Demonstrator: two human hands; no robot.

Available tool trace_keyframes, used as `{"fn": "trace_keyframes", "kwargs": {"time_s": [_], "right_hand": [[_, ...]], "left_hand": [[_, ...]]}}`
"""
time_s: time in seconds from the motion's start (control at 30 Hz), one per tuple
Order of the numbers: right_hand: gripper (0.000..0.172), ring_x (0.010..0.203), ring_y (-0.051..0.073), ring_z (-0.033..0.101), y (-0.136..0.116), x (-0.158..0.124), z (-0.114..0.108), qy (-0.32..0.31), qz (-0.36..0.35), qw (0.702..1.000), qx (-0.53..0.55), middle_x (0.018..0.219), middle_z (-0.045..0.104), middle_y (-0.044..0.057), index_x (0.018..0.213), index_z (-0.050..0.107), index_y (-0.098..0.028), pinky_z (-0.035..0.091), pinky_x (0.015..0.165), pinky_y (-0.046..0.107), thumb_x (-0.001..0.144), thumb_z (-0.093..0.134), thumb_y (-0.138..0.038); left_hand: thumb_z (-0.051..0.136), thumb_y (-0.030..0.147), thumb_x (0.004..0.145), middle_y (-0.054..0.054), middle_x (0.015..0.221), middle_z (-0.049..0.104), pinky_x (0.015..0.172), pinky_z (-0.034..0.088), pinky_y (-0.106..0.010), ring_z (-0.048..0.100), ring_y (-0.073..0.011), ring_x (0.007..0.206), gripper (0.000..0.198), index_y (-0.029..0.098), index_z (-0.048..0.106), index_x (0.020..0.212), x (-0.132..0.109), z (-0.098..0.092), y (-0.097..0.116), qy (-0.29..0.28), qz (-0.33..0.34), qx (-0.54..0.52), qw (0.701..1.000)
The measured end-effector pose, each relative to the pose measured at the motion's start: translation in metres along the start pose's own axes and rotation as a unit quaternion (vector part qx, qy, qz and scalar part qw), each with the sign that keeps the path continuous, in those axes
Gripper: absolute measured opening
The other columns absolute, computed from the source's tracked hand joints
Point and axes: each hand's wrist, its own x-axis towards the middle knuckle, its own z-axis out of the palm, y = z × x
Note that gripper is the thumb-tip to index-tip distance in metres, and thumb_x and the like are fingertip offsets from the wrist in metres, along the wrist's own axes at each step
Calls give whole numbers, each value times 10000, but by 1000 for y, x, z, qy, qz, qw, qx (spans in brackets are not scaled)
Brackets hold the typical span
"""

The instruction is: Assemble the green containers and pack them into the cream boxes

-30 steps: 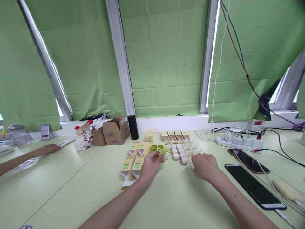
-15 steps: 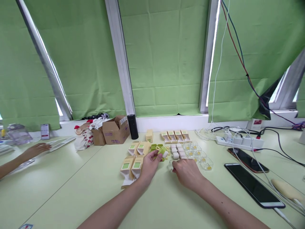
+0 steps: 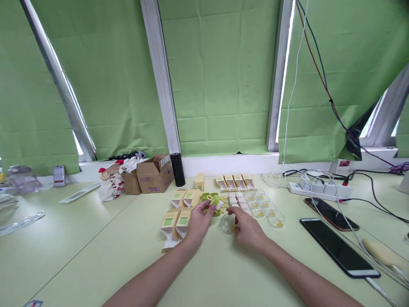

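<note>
My left hand [image 3: 198,222] pinches a small lime-green case [image 3: 216,199] with a loop strap and a white block at its lower end. To its right, my right hand [image 3: 251,230] has its fingers apart, the index finger stretched above a clear plastic cup [image 3: 226,226] on the table. Whether the fingertips touch that cup I cannot tell. Behind the hands lie more green cases [image 3: 205,196], small yellow pieces [image 3: 224,202], rows of white blocks [image 3: 239,195] and several clear cups with yellow bits [image 3: 275,219].
Beside my left forearm stand several open beige cartons [image 3: 169,219]; more cartons [image 3: 235,183] line the back. Further off are a cardboard box [image 3: 156,175], a black cylinder [image 3: 177,169] and a patterned bag [image 3: 112,187]. A phone [image 3: 338,247], cables and a power strip [image 3: 319,190] occupy the right.
My right hand has loosened from the clear cup, which now rests on the table, slightly to the left. At far left, another person's arm has left the view. My left hand has barely moved.
</note>
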Motion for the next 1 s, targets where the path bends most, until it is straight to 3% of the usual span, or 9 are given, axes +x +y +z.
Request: {"fn": "trace_keyframes", "kwargs": {"time_s": [0.2,0.3,0.4,0.5,0.57,0.67,0.83,0.9,1.0], "right_hand": [[794,947,190,684,6,4,12,-14,21,996,81,1405,671,103,1467,543,-211,471,796,272,722,581,60],[718,876,177,678,3,4,10,-31,33,996,83,1175,752,68,1416,600,-212,460,768,260,739,605,27],[597,796,177,653,3,5,10,-36,44,994,91,908,738,12,1325,664,-224,455,735,267,755,661,-48],[483,752,162,616,6,8,13,-13,39,981,187,989,740,24,1224,697,-219,486,733,290,746,742,-168],[471,770,166,608,8,10,14,14,29,955,294,1081,729,54,1183,706,-205,510,723,304,734,808,-304],[572,774,187,602,7,12,12,10,39,889,456,971,683,50,1175,719,-208,495,601,280,714,861,-515],[537,791,189,633,0,7,8,-37,66,767,638,920,647,36,1134,740,-223,553,594,291,740,882,-559],[536,813,201,671,-2,6,7,-46,67,743,665,939,678,44,1151,731,-225,587,642,324,749,886,-544],[539,877,232,731,-5,5,6,-54,63,729,679,971,723,56,1184,706,-226,618,733,376,772,886,-524]], "left_hand": [[926,659,627,-108,957,793,853,586,-344,747,-240,894,647,134,773,974,0,0,0,-4,8,13,1000],[932,682,588,-106,967,795,832,585,-340,742,-228,853,696,135,770,987,0,1,0,-3,1,6,1000],[930,690,582,-100,965,796,814,579,-330,735,-214,818,712,136,769,998,1,0,-2,-3,3,3,1000],[922,691,601,-96,954,794,796,568,-315,728,-202,796,698,131,768,988,2,-1,-4,-1,8,8,1000],[917,697,606,-98,950,794,781,560,-306,722,-195,779,706,124,771,992,3,-2,-5,4,9,12,1000],[908,703,618,-102,961,796,768,552,-296,716,-185,768,722,123,776,1026,4,-3,-6,7,10,9,1000],[914,682,631,-105,993,795,747,540,-278,710,-169,754,717,127,773,1062,5,-3,-8,22,1,2,1000],[912,680,638,-110,991,793,750,540,-278,710,-168,751,703,122,776,1042,5,-4,-8,23,6,3,1000],[901,684,653,-112,990,792,758,543,-279,711,-169,758,686,118,780,1019,4,-3,-8,16,11,7,1000]]}}
